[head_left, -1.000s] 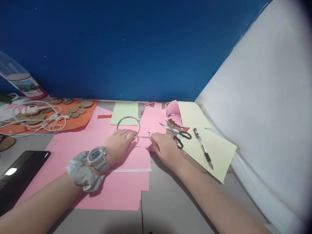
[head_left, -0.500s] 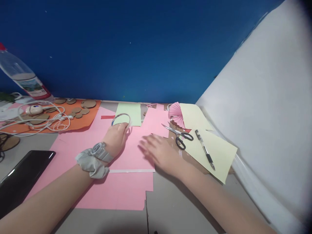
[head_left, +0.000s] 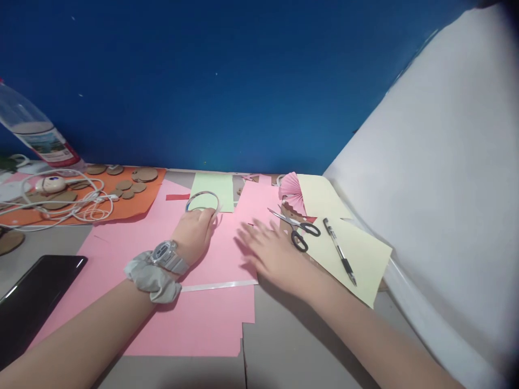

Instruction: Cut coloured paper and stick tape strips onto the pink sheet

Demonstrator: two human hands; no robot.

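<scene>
Ring (head_left: 204, 193) partly behind left hand (head_left: 195, 233)

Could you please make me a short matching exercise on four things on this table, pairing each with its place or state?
1. roll of tape
2. scissors
3. pen
4. phone

A. lying wholly on pale yellow paper
B. cut off by the picture's left edge
C. held by the left hand
D. blades spread apart

Right pairs: 1-C, 2-D, 3-A, 4-B.
</scene>
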